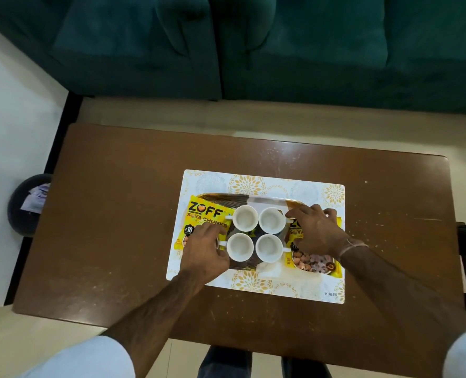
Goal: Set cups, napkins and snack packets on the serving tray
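Cups, four of them and all white, stand in a tight square between the two hands on the tray, which lies on a patterned mat on the brown table. The left hand rests on the left packet, with its fingers curled beside the handle of the near left cup; whether it pinches that handle or only touches it I cannot tell. The right hand lies with spread fingers over the right packet and covers its upper half; it seems to press or to shift the packet, but a true grasp is not visible. A white napkin shows just below the near cups, partly under them. I judge that the task is almost complete and that the step in hand is a last tidying. To do it well, each hand should slide its packet inward slowly until it lies fully inside the rim, because both packets seem to hang over the tray edges. The hands should stay low and flat, away from the cup handles, since the cups stand touching and one push can knock its neighbours. The left fingers need the most care, being nearest to a handle.
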Available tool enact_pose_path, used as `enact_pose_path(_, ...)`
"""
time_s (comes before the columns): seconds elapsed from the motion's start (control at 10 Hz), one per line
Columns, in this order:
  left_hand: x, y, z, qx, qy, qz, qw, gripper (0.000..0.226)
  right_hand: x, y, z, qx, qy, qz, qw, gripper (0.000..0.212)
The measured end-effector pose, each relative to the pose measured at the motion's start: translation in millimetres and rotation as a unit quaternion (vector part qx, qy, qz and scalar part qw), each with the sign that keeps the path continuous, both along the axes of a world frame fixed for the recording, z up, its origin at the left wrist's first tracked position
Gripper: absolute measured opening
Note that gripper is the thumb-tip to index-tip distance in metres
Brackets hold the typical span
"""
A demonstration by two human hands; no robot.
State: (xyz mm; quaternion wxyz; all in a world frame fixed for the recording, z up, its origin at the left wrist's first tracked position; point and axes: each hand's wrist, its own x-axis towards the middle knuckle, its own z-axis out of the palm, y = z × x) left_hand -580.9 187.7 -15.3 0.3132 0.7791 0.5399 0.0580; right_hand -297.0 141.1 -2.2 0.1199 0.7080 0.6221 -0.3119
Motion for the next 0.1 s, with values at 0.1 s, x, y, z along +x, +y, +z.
enact_pose_path(0.1, 8.9, 15.3, 12.3, 0.001, 0.002, 0.009, 1.000, 0.040, -0.8, 10.4, 13.3, 0.021, 0.011, -0.025, 0.999, 0.070)
